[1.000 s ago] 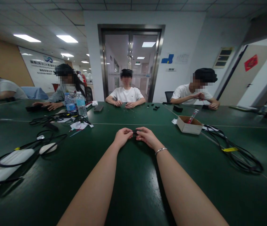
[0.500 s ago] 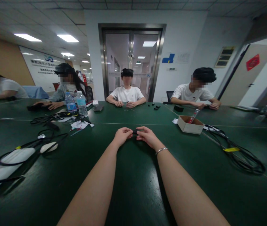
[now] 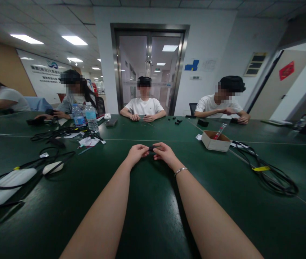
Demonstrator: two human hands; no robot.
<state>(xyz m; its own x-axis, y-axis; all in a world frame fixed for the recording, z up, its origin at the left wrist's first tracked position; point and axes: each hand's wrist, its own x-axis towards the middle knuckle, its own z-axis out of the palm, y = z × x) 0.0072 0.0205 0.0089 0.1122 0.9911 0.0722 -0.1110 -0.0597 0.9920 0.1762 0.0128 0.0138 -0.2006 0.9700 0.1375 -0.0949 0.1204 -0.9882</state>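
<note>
At frame centre, the bare left hand [image 3: 136, 154] and bare right hand [image 3: 167, 155] pinched a small black piece [image 3: 151, 148], material unclear, between them, unreleased, its degree of completion indiscernible.

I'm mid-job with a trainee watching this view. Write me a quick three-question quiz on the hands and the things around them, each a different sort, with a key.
1. Multiple choice: What do the left hand and right hand have between their fingertips?
a) A water bottle
b) A small dark piece
c) A coil of cable

2. True or false: A bracelet is worn on the left wrist.

3. Fill in: The slim clear-and-red object leans inside the ____.

Key:
1. b
2. False; the bracelet is on the right wrist.
3. open box
</note>
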